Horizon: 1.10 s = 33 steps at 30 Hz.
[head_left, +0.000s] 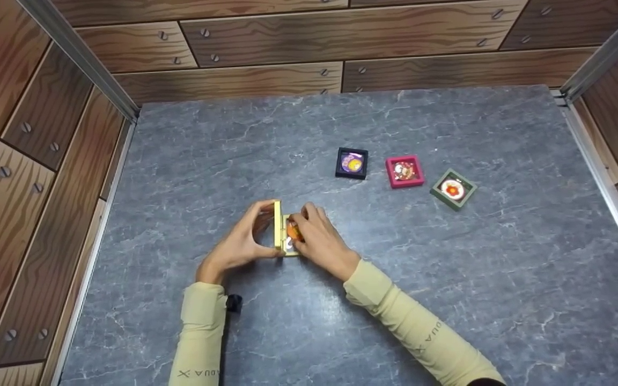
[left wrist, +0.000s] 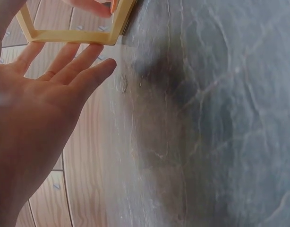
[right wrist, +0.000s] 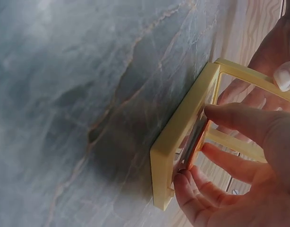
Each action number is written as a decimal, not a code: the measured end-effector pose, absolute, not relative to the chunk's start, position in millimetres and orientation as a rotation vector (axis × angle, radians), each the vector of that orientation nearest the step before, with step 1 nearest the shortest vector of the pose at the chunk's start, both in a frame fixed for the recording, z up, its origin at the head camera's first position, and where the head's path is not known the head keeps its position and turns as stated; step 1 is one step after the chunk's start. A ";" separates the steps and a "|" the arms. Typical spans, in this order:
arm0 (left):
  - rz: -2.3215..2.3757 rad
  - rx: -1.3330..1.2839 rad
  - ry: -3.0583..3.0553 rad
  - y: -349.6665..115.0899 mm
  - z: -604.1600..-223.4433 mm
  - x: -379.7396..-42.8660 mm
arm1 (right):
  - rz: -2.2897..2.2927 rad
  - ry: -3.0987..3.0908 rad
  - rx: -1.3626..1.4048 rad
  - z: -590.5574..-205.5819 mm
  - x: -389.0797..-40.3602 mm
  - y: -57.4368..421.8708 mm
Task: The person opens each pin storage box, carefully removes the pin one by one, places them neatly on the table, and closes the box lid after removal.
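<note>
A small yellow hinged display frame [head_left: 277,225] with see-through panels lies opened on the table, one half flat and the other raised upright. My left hand [head_left: 234,242] holds the raised half, thumb at the near edge and fingers at the far edge. Over the flat half, my right hand [head_left: 321,238] pinches a round orange badge [right wrist: 198,143] between thumb and fingertips. In the right wrist view the badge is tilted, close to the panel of the flat half. The left wrist view shows left fingertips against the yellow rim [left wrist: 69,36].
Beyond the hands, to the right, lie a black frame [head_left: 351,163], a red frame [head_left: 404,171] and a green frame [head_left: 453,188], each with a round picture piece inside. Wood-patterned walls [head_left: 266,32] border the grey marbled table [head_left: 207,145] at the back and sides.
</note>
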<state>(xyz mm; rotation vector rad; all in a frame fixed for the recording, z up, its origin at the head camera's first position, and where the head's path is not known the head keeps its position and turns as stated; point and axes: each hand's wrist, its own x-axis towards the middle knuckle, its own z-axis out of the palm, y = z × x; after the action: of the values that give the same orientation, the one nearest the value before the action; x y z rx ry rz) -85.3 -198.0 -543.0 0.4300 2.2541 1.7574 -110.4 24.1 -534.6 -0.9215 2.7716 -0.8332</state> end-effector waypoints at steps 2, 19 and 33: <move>1.747 0.433 2.262 -198.0 -541.9 -85.9 | -0.846 2.767 -0.921 -534.8 -110.9 24.7; 1.777 0.439 2.228 -195.2 -540.6 -89.3 | -0.989 2.762 -0.877 -535.5 -112.5 33.7; 1.785 0.456 2.234 -197.7 -541.5 -86.9 | -1.057 2.831 -0.768 -531.4 -105.7 57.2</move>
<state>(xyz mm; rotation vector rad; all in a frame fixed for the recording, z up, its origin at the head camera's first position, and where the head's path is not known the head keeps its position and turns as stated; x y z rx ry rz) -86.9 -197.7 -541.5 0.4564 2.2339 1.7853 -105.7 57.2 -531.4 -0.7680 2.8310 -1.0565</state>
